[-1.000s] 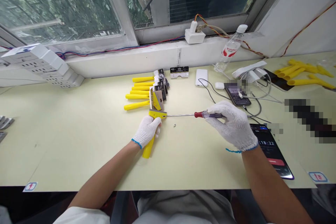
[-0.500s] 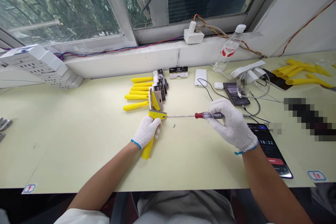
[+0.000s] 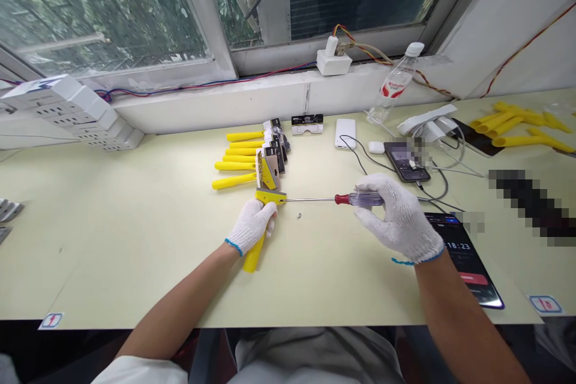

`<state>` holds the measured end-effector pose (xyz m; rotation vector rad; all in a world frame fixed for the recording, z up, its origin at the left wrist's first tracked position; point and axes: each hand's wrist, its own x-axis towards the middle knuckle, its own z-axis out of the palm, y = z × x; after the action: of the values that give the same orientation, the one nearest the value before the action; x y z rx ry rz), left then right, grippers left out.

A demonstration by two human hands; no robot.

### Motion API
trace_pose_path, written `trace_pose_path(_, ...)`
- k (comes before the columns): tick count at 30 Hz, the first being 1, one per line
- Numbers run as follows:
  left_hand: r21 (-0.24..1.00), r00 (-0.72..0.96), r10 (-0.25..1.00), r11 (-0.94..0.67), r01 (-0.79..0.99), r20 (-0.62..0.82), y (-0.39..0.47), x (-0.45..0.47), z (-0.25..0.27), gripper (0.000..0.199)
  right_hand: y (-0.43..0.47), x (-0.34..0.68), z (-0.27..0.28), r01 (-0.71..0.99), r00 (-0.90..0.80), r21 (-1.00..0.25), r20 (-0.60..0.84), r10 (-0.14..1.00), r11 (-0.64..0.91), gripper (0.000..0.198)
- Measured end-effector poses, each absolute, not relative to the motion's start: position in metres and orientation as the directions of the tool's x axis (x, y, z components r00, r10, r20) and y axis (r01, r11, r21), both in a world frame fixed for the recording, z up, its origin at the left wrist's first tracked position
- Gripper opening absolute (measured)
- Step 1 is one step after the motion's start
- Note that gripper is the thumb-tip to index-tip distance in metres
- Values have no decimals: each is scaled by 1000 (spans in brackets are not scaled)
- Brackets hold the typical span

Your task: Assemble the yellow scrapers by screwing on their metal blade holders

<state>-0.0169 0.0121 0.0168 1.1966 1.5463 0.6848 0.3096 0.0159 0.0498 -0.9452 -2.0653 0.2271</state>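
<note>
Over the bench (image 3: 148, 240), the right hand (image 3: 396, 219) pinches the screwdriver (image 3: 342, 199), axis crosswise, tip leftward at the scraper (image 3: 269, 195); the left hand (image 3: 252, 227) grips the scraper, handle toward the near edge.

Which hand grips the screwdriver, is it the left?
No, the right hand grips the screwdriver, while the left hand holds a yellow tool.

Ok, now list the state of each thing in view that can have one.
Left hand: closed around the yellow scraper.
Yellow scraper: gripped near its head.
Right hand: closed around the screwdriver.
Screwdriver: held sideways, tip at the scraper's head.
Bottle: standing, capped.
Large phone: screen lit.
Smaller phone: screen lit.
Small white case: shut.
</note>
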Motion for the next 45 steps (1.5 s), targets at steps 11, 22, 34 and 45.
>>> trace_pose_path(11, 875, 52, 936, 306, 375, -349, 13, -21, 11, 29, 17, 311, 47, 608, -356, -409, 626, 694, 681, 19)
trace_pose_path(22, 878, 45, 934, 316, 361, -355, 13, -20, 10, 27, 18, 313, 54, 476, -411, -512, 588, 696, 715, 19)
trace_pose_path(34, 876, 50, 933, 316, 365, -358, 13, -20, 12, 27, 17, 312, 46, 622, -322, -475, 570, 756, 623, 32)
trace_pose_path(45, 869, 45, 936, 306, 389, -350, 12, -19, 14, 27, 17, 308, 56, 464, -402, -490, 626, 668, 738, 25)
